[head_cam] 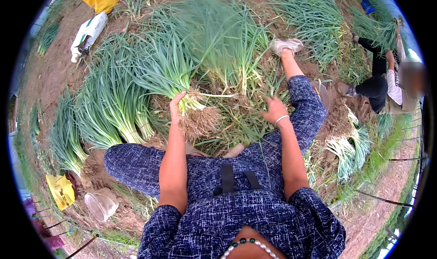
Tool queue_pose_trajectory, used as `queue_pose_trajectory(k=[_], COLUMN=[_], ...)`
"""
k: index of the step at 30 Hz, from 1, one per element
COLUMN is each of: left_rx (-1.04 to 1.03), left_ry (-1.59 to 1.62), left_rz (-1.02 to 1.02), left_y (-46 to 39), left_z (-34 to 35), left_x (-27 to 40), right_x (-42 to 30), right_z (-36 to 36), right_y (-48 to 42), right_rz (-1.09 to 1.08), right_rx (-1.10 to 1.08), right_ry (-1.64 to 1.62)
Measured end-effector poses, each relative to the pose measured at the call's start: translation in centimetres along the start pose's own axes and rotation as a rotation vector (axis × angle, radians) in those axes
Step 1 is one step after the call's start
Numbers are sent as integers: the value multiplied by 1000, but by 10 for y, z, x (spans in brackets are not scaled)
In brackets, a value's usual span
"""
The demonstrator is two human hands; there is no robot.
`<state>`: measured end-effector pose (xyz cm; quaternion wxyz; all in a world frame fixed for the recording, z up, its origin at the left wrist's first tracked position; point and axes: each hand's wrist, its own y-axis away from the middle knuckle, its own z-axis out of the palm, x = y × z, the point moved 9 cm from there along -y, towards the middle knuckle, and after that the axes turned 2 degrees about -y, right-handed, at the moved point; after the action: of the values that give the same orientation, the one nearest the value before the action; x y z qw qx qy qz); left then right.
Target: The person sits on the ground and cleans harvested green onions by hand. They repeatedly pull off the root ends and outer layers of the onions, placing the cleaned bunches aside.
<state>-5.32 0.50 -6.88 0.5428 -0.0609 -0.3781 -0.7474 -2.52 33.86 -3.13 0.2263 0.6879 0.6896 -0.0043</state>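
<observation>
My left hand [175,105] grips a bunch of green onions [186,74] near its pale stem bases. Its long leaves fan up and away, and the tangled brown roots [200,122] hang toward my lap. One pale stalk [218,95] sticks out sideways from the bunch to the right. My right hand [275,110], with a bracelet at the wrist, hovers over stripped leaf litter [239,122] with fingers apart and nothing visible in it. Beyond it lies a pile of loose green onions [239,57], partly blurred.
Tied bundles [128,119] of green onions lie at left. A plastic bucket [101,204] and a yellow bag [60,191] lie at lower left. A white container [89,32] is upper left. At right, another person [389,78] holds green onions near trimmed bunches [351,148].
</observation>
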Motion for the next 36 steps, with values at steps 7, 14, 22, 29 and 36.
queue_pose_trajectory(k=[7, 14, 22, 29, 36], left_rx=[-32, -160, 1, -379, -50], left_ry=[-60, 12, -26, 411, 73], left_rz=[-54, -76, -239, -38, 127], left_y=[-6, -13, -6, 18, 0], left_z=[-1, -9, -14, 65, 51], left_x=[-20, -53, -92, 39, 40], right_x=[-134, -152, -203, -83, 0], right_z=[15, -34, 36, -10, 40], right_y=[-7, -10, 10, -25, -143], right_rz=[-491, -140, -356, 34, 266], right_rx=[64, 236, -185, 156, 353], right_ry=[-461, -571, 130, -554, -286])
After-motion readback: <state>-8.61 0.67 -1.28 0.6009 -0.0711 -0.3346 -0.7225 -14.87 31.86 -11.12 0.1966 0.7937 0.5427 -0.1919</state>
